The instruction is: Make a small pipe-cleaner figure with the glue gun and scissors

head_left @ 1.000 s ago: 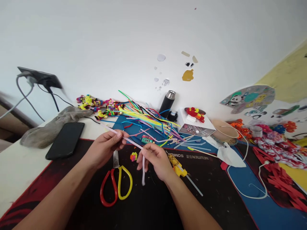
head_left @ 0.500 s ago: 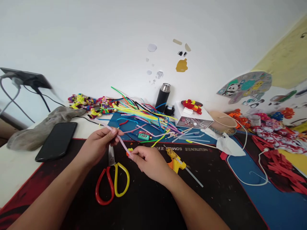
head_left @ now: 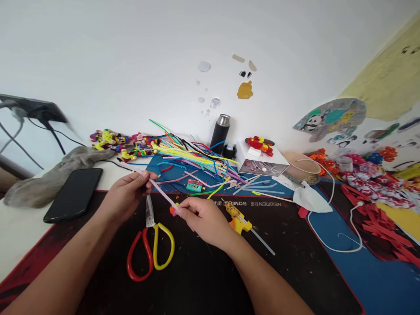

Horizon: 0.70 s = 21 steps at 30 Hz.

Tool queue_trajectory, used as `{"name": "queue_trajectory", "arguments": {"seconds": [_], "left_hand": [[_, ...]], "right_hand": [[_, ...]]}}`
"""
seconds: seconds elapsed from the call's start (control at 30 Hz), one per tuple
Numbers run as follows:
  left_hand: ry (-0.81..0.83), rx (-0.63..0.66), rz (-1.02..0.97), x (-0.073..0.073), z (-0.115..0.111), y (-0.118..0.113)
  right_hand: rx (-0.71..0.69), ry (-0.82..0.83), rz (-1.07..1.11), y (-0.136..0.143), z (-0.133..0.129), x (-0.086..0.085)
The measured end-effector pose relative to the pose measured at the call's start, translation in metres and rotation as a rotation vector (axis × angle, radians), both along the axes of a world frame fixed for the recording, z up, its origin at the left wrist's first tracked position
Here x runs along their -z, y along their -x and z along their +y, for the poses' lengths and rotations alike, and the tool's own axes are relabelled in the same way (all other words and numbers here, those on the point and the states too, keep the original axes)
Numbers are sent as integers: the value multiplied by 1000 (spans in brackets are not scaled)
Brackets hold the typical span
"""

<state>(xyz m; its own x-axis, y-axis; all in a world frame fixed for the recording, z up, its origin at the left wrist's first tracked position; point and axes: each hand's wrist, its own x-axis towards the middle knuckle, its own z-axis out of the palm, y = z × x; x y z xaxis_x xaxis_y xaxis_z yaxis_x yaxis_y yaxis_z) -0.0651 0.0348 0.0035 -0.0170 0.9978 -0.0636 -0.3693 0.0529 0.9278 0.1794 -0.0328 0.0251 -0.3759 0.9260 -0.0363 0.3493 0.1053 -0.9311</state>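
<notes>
A pale lilac pipe cleaner (head_left: 164, 194) stretches slantwise between my two hands above the dark mat. My left hand (head_left: 136, 186) pinches it near its upper left part, thumb on top. Its lower right end is pinched between thumb and fingers of my right hand (head_left: 198, 216). Just behind those right fingertips shows a small orange and yellow piece (head_left: 173, 209); whether it is held or lies on the mat I cannot tell. Below my left hand, scissors (head_left: 151, 240) with one red and one yellow handle lie on the mat. To the right of my right hand rests a yellow glue gun (head_left: 239, 221) with a clear glue stick.
Behind my hands lies a heap of coloured pipe cleaners (head_left: 197, 157). A black phone (head_left: 74, 192) is at the left, and a black thermos (head_left: 220, 133) stands by the wall. A white drawer box (head_left: 262, 162) and a beige bowl (head_left: 300, 165) sit at the back right.
My left hand has slid a little up and left along the pipe cleaner, leaving a longer stretch between the hands. The whole view has shifted slightly.
</notes>
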Motion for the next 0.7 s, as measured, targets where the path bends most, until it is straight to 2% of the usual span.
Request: {"name": "queue_trajectory", "arguments": {"seconds": [0.17, 0.43, 0.57, 0.7], "left_hand": [[-20, -59, -58, 1, 7, 11], [4, -89, -108, 8, 13, 20], [58, -153, -206, 0, 15, 21], [152, -202, -285, -11, 15, 20]], "right_hand": [[-6, -5, 2, -1, -1, -3], [43, -75, 42, -5, 4, 6], [107, -14, 196, -6, 7, 9], [158, 71, 395, -5, 10, 4]]}}
